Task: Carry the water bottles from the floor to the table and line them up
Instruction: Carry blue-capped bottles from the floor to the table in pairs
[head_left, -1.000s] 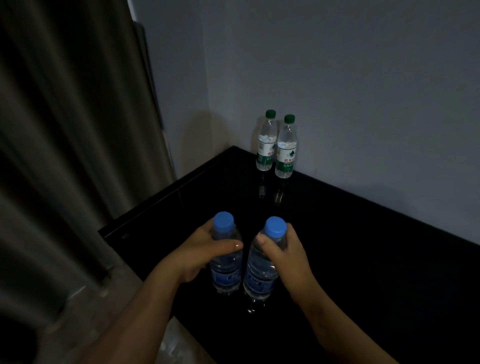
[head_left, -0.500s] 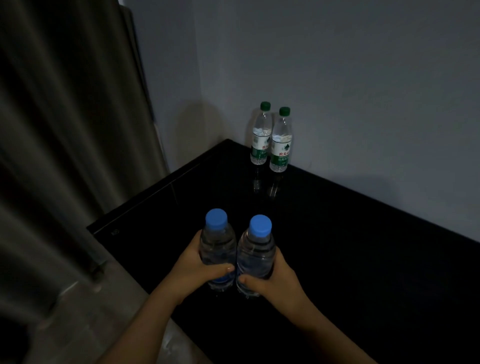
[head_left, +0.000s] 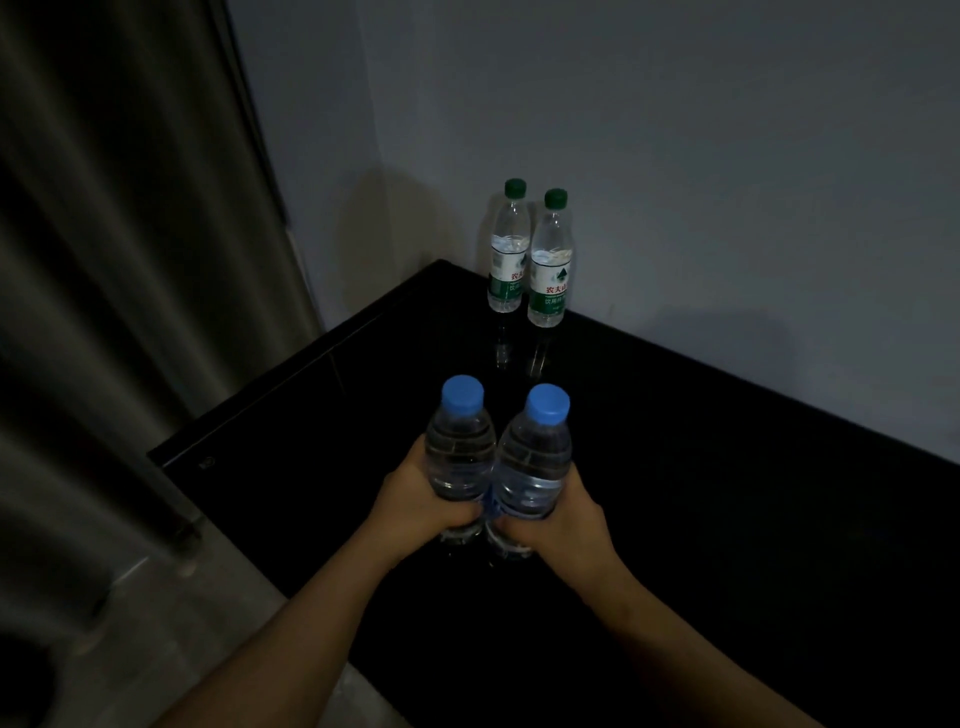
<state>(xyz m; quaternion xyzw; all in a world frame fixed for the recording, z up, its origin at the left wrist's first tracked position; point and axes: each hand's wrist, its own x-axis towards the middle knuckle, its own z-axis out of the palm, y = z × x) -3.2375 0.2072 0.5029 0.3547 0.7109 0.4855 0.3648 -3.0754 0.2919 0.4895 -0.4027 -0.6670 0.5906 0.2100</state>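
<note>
Fingers (head_left: 460, 517) of the left hand (head_left: 415, 501) curl round the left blue-capped bottle (head_left: 460, 457); the right hand (head_left: 569, 519) grips the right blue-capped bottle (head_left: 532, 467) the same way. Both stand upright, sides touching, over the black table (head_left: 727, 467); whether their bases rest on it is unclear. Two green-capped bottles (head_left: 527, 260) stand together at the far corner by the wall (head_left: 675, 156).

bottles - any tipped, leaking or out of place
Nothing stands out. The green-cap bottles stand upright and capped on the table by the wall; left hand and right hand each hold a capped blue-cap bottle upright.
</note>
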